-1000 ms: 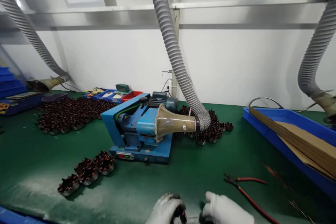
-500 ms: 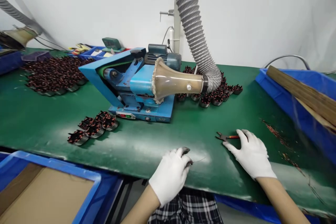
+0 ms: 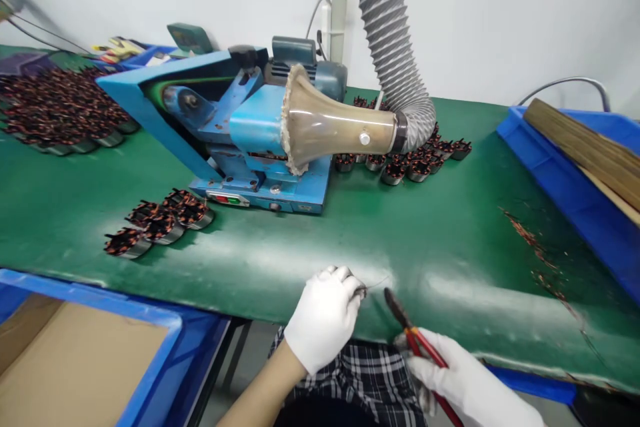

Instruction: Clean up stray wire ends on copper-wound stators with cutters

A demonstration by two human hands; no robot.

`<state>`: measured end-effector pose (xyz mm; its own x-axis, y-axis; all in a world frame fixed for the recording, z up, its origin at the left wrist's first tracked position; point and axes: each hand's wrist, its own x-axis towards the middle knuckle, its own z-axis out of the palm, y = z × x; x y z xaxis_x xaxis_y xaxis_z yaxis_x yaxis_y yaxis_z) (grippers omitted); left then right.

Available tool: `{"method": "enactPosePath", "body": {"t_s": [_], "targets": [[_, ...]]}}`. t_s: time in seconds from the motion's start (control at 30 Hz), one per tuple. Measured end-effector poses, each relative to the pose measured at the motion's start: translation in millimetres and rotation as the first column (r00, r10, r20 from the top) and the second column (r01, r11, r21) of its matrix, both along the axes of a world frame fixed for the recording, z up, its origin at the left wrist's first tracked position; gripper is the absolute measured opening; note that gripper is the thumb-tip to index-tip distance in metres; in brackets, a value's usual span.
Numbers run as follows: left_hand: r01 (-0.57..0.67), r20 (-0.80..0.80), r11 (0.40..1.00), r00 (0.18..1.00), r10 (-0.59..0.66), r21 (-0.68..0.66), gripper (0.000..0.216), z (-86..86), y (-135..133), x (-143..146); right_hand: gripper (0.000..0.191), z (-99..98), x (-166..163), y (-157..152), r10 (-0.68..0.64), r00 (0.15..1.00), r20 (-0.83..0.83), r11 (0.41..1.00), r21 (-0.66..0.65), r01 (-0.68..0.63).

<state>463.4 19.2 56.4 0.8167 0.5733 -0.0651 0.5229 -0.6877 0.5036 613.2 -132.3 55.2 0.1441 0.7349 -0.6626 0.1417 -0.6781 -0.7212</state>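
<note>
My left hand (image 3: 327,320), in a white glove, is closed above the near edge of the green bench. A thin wire (image 3: 378,282) sticks out to the right from its darkened fingertips; anything else inside the fist is hidden. My right hand (image 3: 445,367), gloved too, is wrapped round the handles of red-handled pliers (image 3: 425,347). Their dark jaws point up and left, close to the wire's free end but apart from it. Left of the hands stands a small group of wound copper motor stators (image 3: 160,223).
A blue belt-driven machine (image 3: 260,147) with a hose-fed hood (image 3: 345,130) stands ahead. More stators lie in a heap (image 3: 65,110) far left and behind the hood (image 3: 415,163). Copper wire scraps (image 3: 533,240) and a blue bin (image 3: 565,167) are right; another blue tray (image 3: 170,333) sits lower left.
My right hand has picked the pliers up off the bench and brought them left and nearer to me, beside my left hand. The left hand keeps its hold. The view has shifted.
</note>
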Motion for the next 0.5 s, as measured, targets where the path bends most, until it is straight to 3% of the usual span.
{"method": "enactPosePath", "body": {"t_s": [0.07, 0.2, 0.4, 0.5], "targets": [[0.007, -0.007, 1.0, 1.0, -0.007, -0.005, 0.019, -0.1, 0.2, 0.0, 0.036, 2.8, -8.8, 2.0, 0.049, 0.996, -0.079, 0.999, 0.006, -0.049], [0.006, 0.001, 1.0, 1.0, -0.006, -0.001, 0.02, -2.2, 0.0, 0.2, 0.027, 4.3, -15.6, 17.0, 0.094, 0.995, 0.044, 0.989, 0.113, -0.098], [-0.019, 0.007, 0.999, 1.0, 0.019, 0.025, 0.018, -5.9, -1.8, -0.1, 0.03, -1.7, -21.2, 20.0, 0.01, 1.0, -0.029, 0.994, 0.107, -0.007], [-0.01, 0.004, 1.0, 1.0, 0.01, 0.021, 0.017, -6.1, -1.5, -0.4, 0.026, -3.2, -20.8, 18.0, 0.025, 0.999, -0.034, 0.995, 0.096, -0.021]]}}
